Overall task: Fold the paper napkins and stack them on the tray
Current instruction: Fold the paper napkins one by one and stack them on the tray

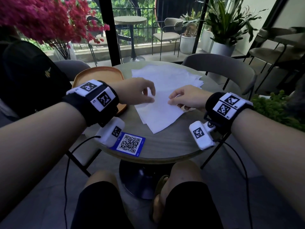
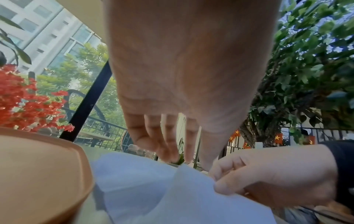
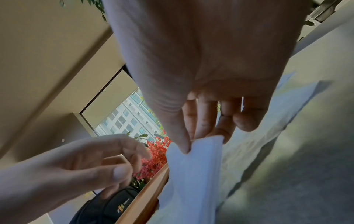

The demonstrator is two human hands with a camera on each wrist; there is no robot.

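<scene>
Wood-toned and round, the table (image 1: 165, 146) carries everything, with the work set within easy reach of both hands. At ten o'clock on it lies one orange tray (image 1: 99, 73), bare where it shows, close beside the paper so that finished napkins need only a short carry. From the centre out to one o'clock spreads a loose pile of white napkins (image 1: 166, 76), unfolded, their edges fanned; the count cannot be told, though several offset edges show. The near sheets (image 1: 158, 116) lie toward six o'clock, at least two by their staggered corners. One blue QR card (image 1: 130, 144) sits at seven o'clock by the table edge.

The right hand (image 1: 186, 98) pinches the top sheet's edge between thumb and fingers and holds it lifted, plainly seen in the right wrist view (image 3: 193, 150); this looks like the start of a fold, the edge raised so it can be carried across. The left hand (image 1: 137, 93) hovers at nine o'clock of that edge, thumb and fingers curled near it; whether its grip has hold of paper I cannot tell. Nothing is stacked yet, so the task appears to be at its beginning.
</scene>
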